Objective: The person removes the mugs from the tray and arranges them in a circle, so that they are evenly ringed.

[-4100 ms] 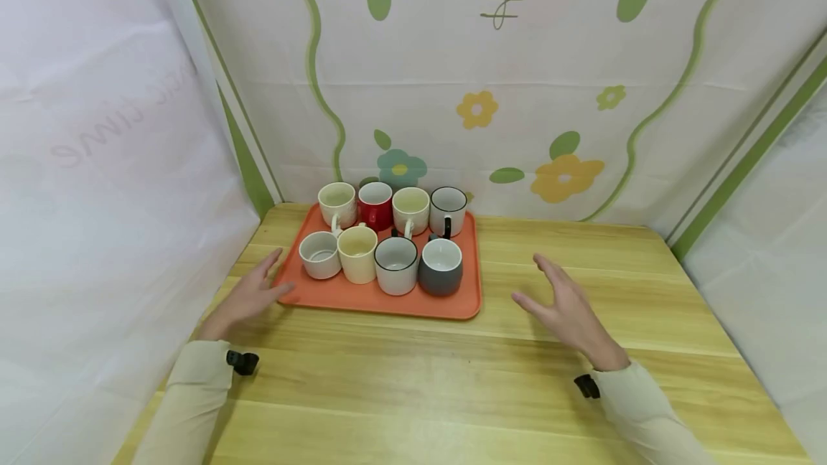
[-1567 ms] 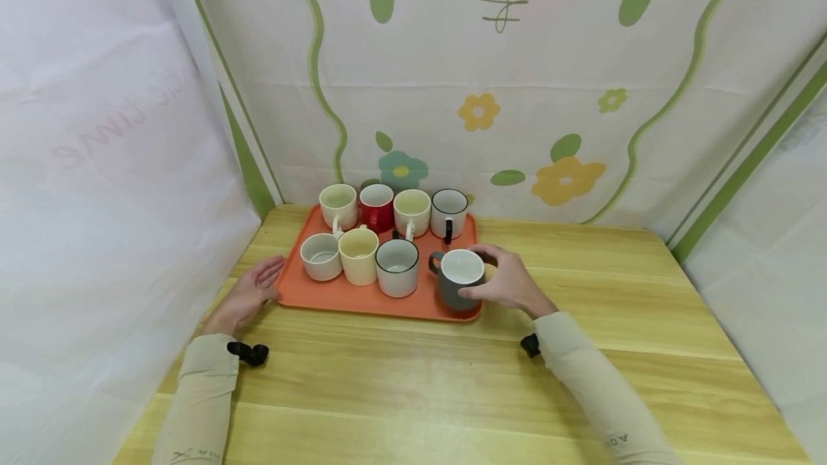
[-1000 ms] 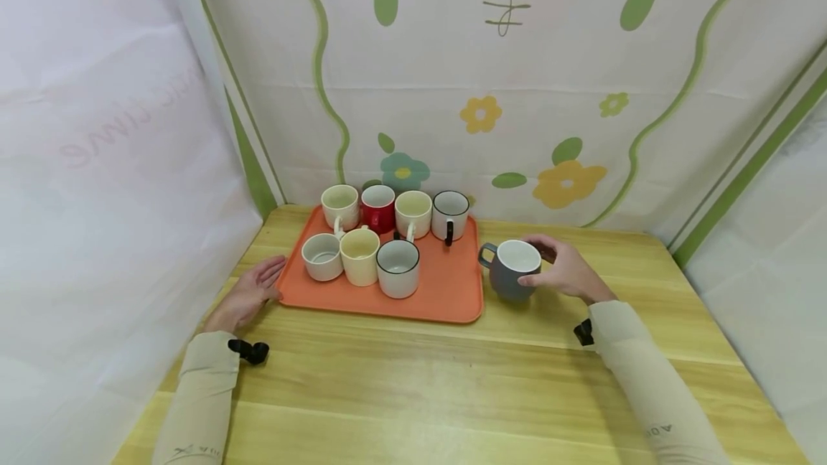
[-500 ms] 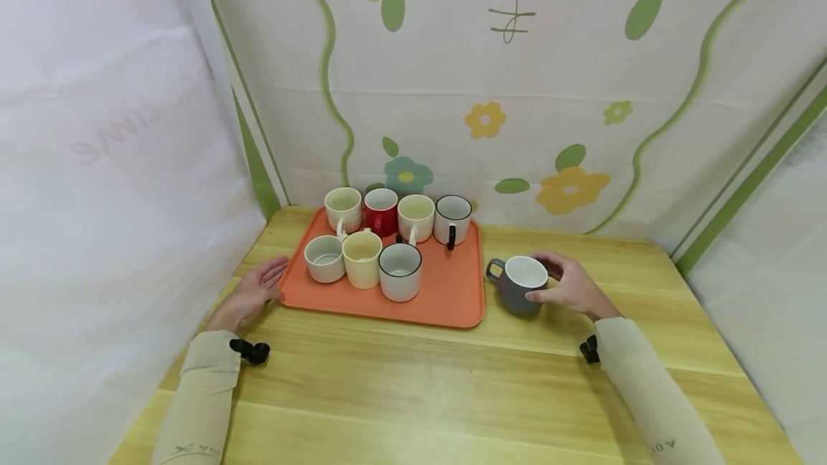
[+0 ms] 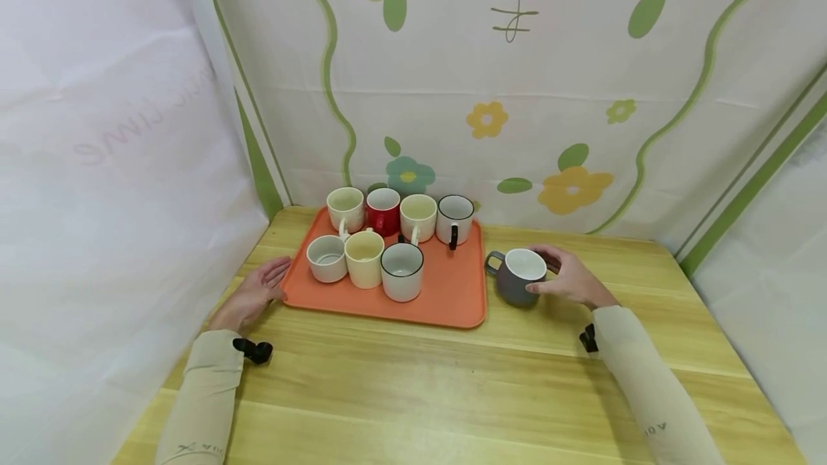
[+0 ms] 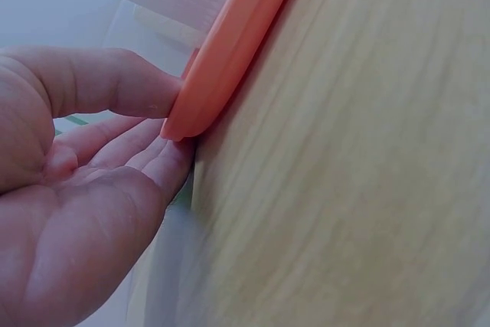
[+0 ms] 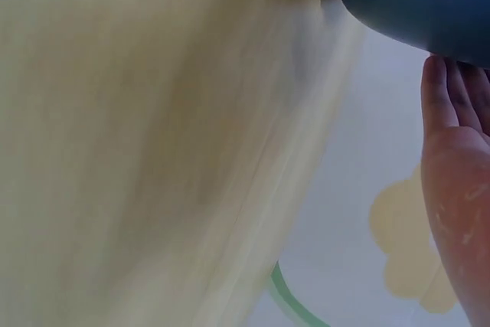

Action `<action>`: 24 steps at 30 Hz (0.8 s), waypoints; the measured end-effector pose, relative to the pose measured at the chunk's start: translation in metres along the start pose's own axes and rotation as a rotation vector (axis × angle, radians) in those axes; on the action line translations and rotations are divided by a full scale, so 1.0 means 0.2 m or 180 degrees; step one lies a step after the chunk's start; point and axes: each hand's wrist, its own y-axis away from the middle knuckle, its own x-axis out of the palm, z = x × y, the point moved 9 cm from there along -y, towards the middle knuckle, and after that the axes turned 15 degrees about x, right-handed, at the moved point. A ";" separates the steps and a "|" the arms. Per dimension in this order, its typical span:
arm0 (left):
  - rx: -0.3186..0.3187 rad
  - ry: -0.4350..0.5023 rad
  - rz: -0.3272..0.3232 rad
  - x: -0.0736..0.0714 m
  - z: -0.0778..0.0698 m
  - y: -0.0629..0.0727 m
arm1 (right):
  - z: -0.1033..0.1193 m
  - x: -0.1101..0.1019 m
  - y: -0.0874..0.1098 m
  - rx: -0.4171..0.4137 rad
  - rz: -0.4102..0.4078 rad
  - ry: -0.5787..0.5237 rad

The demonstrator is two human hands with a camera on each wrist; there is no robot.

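My right hand (image 5: pixel 565 278) holds a dark grey mug (image 5: pixel 510 284) with a white inside by its right side, thumb in front and fingers behind. Its handle points left, towards the tray, and I cannot tell whether its base touches the table. In the right wrist view the mug's grey side (image 7: pixel 421 5) fills the top right corner above the fingers. My left hand (image 5: pixel 253 293) rests at the left edge of the orange tray (image 5: pixel 452 307). In the left wrist view the thumb (image 6: pixel 115 82) touches the tray rim (image 6: pixel 222 59), its fingers stretched out below.
On the tray stand a low white cup (image 5: pixel 327 271), a pale yellow mug (image 5: pixel 365 271), a white black-rimmed mug (image 5: pixel 402 282), a red mug (image 5: pixel 390 219), two cream mugs and another black-rimmed mug (image 5: pixel 452 214). A patterned curtain (image 5: pixel 413 63) rises behind the wooden table (image 5: pixel 420 393).
My right hand has taken the grey mug from the tray's front right and carried it right, past the tray's edge. My left hand has come to the tray's left edge and stayed there.
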 end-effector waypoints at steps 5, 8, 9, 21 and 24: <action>-0.0003 -0.0025 0.0001 0.01 -0.01 -0.01 | -0.01 -0.02 0.00 0.0004 0.0074 0.0017; 0.0003 -0.0035 0.0013 0.02 -0.02 -0.01 | -0.01 -0.04 0.01 0.0050 0.0093 0.0142; 0.0005 -0.0042 0.0011 0.02 -0.03 -0.01 | 0.00 -0.05 0.02 0.0078 0.0088 0.0189; -0.0046 -0.0064 -0.0012 0.00 -0.01 0.00 | 0.35 -0.06 0.11 -0.0032 -0.0267 0.0287; -0.0088 -0.0071 -0.0024 0.01 -0.01 0.00 | 0.45 0.01 0.11 -0.0093 -0.0311 0.0293</action>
